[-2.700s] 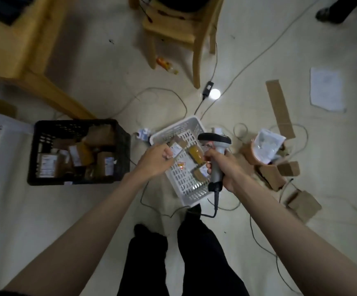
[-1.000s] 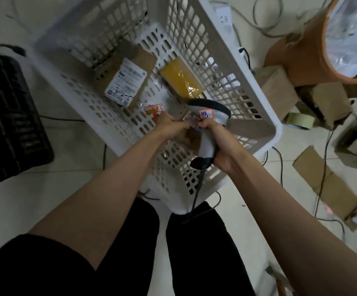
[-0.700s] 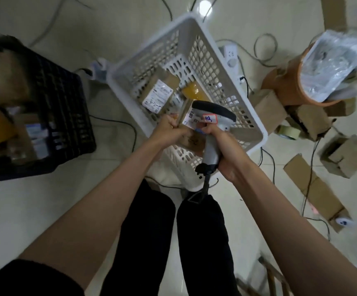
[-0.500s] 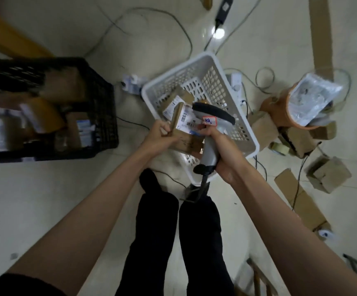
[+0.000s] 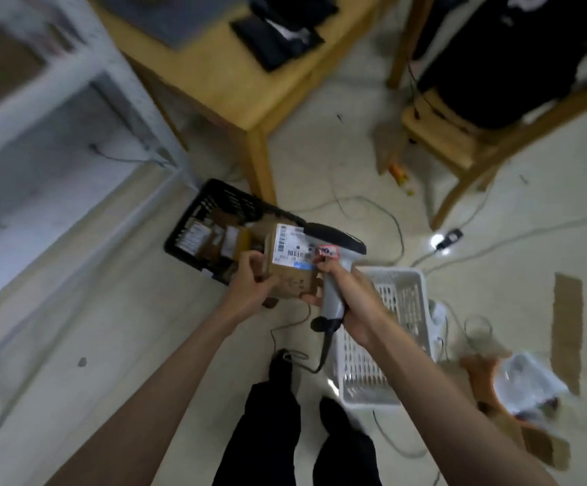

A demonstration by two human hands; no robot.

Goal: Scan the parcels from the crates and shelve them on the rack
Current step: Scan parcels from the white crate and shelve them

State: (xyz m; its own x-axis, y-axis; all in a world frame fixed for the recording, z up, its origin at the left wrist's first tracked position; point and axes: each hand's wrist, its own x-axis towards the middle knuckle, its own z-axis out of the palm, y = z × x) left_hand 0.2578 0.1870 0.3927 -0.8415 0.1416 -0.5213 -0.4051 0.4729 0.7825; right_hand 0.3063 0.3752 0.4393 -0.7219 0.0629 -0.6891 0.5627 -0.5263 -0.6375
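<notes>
Left hand [image 5: 250, 287]: fingers curled round the left edge of a cardboard parcel [image 5: 290, 271], holding it up above the floor.
Right hand [image 5: 351, 299]: wrapped round the grip of a grey barcode scanner [image 5: 334, 271]; its fingertips also seem to touch the parcel's right edge, though blur makes that uncertain.
Parcel: white barcode label facing up, scanner head just beside it.
Black crate [image 5: 211, 236]: on the floor beyond the hands, more parcels inside.
White crate [image 5: 404, 310]: under the right forearm.
Rack [image 5: 74, 82]: white, upper left.
Table [image 5: 236, 75]: wooden, behind the black crate.
</notes>
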